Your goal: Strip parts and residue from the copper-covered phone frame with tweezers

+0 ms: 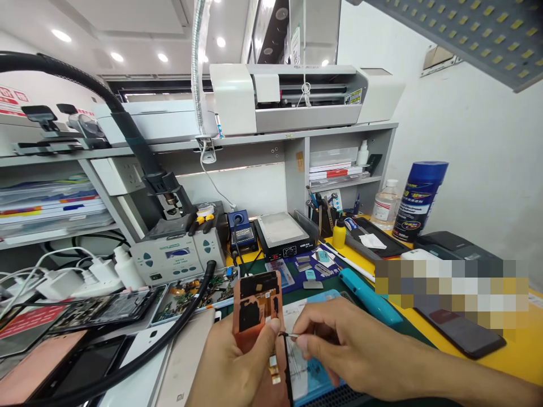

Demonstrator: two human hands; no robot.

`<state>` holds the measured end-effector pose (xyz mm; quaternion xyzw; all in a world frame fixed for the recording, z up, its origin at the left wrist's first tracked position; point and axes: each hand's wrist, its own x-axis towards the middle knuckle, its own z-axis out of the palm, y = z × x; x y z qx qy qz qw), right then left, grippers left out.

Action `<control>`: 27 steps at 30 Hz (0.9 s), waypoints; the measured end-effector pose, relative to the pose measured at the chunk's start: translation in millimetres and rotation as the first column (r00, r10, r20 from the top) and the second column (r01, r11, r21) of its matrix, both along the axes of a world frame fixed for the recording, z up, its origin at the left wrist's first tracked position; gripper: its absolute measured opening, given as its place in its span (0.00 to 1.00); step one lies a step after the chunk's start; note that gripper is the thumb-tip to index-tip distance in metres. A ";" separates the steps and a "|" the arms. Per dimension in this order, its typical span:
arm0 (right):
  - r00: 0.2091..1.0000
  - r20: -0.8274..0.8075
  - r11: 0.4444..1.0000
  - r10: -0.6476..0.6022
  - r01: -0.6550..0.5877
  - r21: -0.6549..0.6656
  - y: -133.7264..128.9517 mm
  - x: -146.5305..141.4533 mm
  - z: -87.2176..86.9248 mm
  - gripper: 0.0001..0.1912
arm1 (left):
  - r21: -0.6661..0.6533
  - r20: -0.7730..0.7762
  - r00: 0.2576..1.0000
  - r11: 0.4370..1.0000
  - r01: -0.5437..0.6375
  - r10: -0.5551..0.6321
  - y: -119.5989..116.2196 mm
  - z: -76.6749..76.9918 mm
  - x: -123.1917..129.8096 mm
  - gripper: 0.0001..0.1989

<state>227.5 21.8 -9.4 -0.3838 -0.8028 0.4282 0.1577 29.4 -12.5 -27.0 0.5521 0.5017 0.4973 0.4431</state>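
My left hand (231, 356) is wrapped round a copper-coloured phone display panel (242, 299), its back with black patches and a flex cable facing me. The thumb presses near the panel's right edge. In my right hand (345, 342), thumb and fingers pinch a thin metal tool (291, 335); its dark tip meets the panel's edge beside my left thumb. Whether it is a blade or tweezers I cannot make out. Below my right hand lies a blue and white work mat (316, 393) with small parts on it.
To the left are several phones, a tray of circuit boards (176, 297) and a black hose (169, 339) curving across. A hot plate (282, 229) stands behind. On the right are a teal-handled tool (369, 297), a blue-capped spray can (418, 203) and a dark phone (462, 330).
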 end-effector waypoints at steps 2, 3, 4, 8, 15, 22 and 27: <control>1.000 0.002 0.988 -0.029 0.028 0.154 -1.7 -2.0 2.3 0.09 | -0.018 0.026 1.000 1.000 0.011 -0.010 0.1 -0.6 0.0 0.16; 0.999 -0.006 0.979 -0.043 0.043 0.200 -2.5 -3.0 3.4 0.08 | -0.029 0.033 0.999 0.999 0.018 -0.017 0.3 -1.2 -0.2 0.15; 0.998 -0.016 0.972 -0.057 0.060 0.228 -3.2 -3.7 4.3 0.07 | -0.038 0.042 0.999 0.999 0.028 -0.026 0.5 -1.9 -0.3 0.16; 0.996 -0.047 0.943 -0.077 0.089 0.319 -5.1 -3.9 4.6 0.06 | -0.053 0.067 0.997 0.998 0.029 -0.025 0.7 -2.7 -0.1 0.16; 0.991 -0.113 0.996 -0.071 0.065 -0.055 3.2 -0.6 -6.4 0.07 | -0.048 -0.003 0.999 0.998 -0.045 0.045 -2.1 1.7 1.6 0.15; 0.992 -0.094 0.996 -0.081 0.076 -0.049 3.1 -2.2 -6.2 0.06 | -0.049 0.023 1.000 0.999 0.007 -0.006 0.2 -0.4 -0.6 0.16; 1.000 0.020 0.937 -0.021 0.013 0.348 -4.2 -1.3 0.6 0.08 | -0.042 0.067 0.998 0.999 -0.005 0.007 0.8 -1.4 0.5 0.17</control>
